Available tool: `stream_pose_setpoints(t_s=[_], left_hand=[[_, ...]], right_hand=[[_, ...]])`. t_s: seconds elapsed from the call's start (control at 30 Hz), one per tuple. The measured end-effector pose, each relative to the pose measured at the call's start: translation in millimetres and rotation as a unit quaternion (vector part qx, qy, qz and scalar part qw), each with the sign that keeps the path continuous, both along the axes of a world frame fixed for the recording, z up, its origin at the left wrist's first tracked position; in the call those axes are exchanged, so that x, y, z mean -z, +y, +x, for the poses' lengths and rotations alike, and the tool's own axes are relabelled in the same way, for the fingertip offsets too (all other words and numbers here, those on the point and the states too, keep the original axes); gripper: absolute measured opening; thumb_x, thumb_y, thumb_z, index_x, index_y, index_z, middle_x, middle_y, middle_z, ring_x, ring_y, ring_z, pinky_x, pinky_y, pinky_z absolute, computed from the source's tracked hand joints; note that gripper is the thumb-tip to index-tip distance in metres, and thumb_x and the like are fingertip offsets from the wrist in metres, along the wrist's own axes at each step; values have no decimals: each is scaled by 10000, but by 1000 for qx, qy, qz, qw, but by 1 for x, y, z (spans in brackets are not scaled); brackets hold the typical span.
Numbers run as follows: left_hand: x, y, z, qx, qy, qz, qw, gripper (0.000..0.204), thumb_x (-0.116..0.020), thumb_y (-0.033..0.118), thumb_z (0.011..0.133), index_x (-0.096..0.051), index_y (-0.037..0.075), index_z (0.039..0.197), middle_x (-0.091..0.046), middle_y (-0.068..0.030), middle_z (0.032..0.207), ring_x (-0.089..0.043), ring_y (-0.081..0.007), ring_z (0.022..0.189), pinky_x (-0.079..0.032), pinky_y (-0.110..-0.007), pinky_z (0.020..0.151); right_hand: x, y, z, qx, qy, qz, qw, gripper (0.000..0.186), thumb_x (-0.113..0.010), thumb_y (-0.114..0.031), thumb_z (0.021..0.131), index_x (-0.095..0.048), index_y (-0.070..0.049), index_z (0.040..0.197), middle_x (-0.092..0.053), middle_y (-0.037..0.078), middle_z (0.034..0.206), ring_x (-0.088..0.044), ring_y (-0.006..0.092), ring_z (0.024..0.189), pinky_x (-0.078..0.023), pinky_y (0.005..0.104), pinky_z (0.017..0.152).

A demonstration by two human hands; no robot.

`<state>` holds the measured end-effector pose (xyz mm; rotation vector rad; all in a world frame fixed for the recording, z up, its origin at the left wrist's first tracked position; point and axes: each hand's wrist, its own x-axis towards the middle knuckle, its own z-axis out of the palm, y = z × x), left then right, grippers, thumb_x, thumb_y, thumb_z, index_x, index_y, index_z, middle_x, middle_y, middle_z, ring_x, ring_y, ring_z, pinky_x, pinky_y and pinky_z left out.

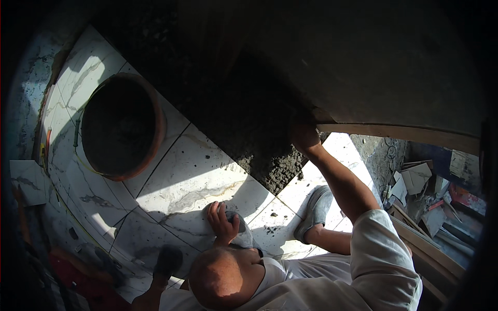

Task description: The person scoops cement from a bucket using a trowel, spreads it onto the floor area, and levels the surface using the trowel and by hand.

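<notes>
Neither of my hands can be told in this view. A person in white crouches below me, head bent. This person's right hand reaches to the end of a long wooden board beside dark wet mortar; the fingers are in shadow, so the grip is unclear. The person's left hand has spread fingers over the sunlit marble-look tiles, beside a grey thing I cannot make out. A large round tub with an orange rim and dark contents stands on the tiles at left.
A loose tile, a yellow-green line and small tools lie along the left wall. Broken tile pieces and wooden planks are piled at right. A red item lies at lower left. Deep shadow covers the upper area.
</notes>
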<state>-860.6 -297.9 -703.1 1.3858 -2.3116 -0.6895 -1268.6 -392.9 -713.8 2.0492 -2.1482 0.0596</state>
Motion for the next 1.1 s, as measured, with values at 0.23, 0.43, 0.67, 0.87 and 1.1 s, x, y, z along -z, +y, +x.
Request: stream_pose_setpoints(t_s=[0.23, 0.43, 0.67, 0.87, 1.1], left_hand=[[-3, -2, -12, 24, 16, -18, 999, 530, -551, 324, 875, -456, -27, 1261, -423, -246, 1284, -421, -425, 1171, -318, -552, 995], [0, -2, 0, 26, 1, -11, 1000, 539, -545, 320, 870, -456, -47, 1255, -427, -262, 1274, -427, -434, 1159, -313, -552, 1001], [-4, 0, -8, 26, -8, 23, 999, 539, -552, 331, 857, -480, -60, 1222, -439, -272, 1255, -413, -436, 1173, -303, -553, 1011], [7, 4, -6, 26, -9, -25, 999, 555, -556, 354, 865, -465, -48, 1237, -425, -262, 1278, -401, -431, 1191, -297, -552, 1017], [-5, -1, -11, 11, 7, 27, 1000, 526, -584, 284, 834, -481, -53, 1225, -439, -263, 1256, -424, -437, 1168, -315, -548, 1009]], right_hand=[[-54, 19, 7, 177, -232, 187, 938, 274, -485, -205, 901, -579, 4, 1050, -628, 255, 969, -640, 405, 758, -542, 470, 666], [-73, 52, 106, 289, -348, 269, 850, 278, -513, -252, 902, -543, 7, 999, -641, 250, 880, -634, 415, 853, -497, 502, 775], [-82, -11, 123, 381, -703, 187, 571, 337, -468, -291, 938, -551, 31, 880, -591, 160, 686, -630, 267, 637, -519, 377, 585], [-58, -64, 137, 278, -921, 142, 234, 162, -567, -206, 919, -553, -45, 913, -537, 41, 688, -547, 148, 545, -501, 301, 492], [-45, 24, 128, 397, -878, 71, 259, 121, -508, -172, 897, -494, -53, 908, -520, 64, 704, -516, 164, 536, -484, 323, 478]])
